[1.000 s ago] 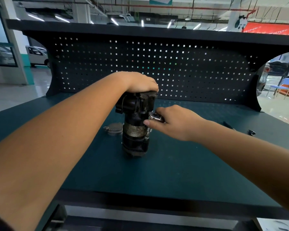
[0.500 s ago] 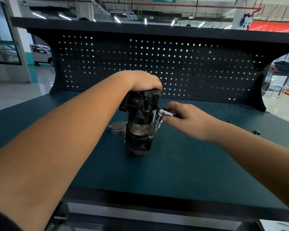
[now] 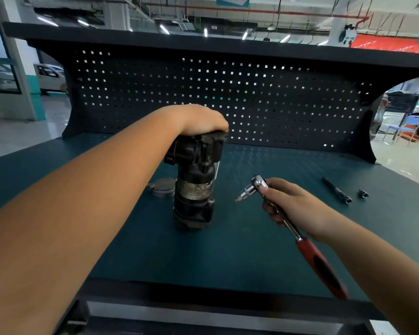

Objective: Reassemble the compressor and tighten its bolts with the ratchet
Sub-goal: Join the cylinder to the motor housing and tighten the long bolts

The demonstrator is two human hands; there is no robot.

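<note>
The left hand is cupping the top of the compressor, its grip curling over the head. The compressor is standing upright near the middle of the bench; it is looking black and grimy, with a worn silver band round its waist. A round metal cover is lying just behind it to the left. The right hand is gripping the ratchet by its chrome shaft, head pointing toward the compressor but apart from it, red handle trailing nearward. An extension bar and a socket are lying farther right.
</note>
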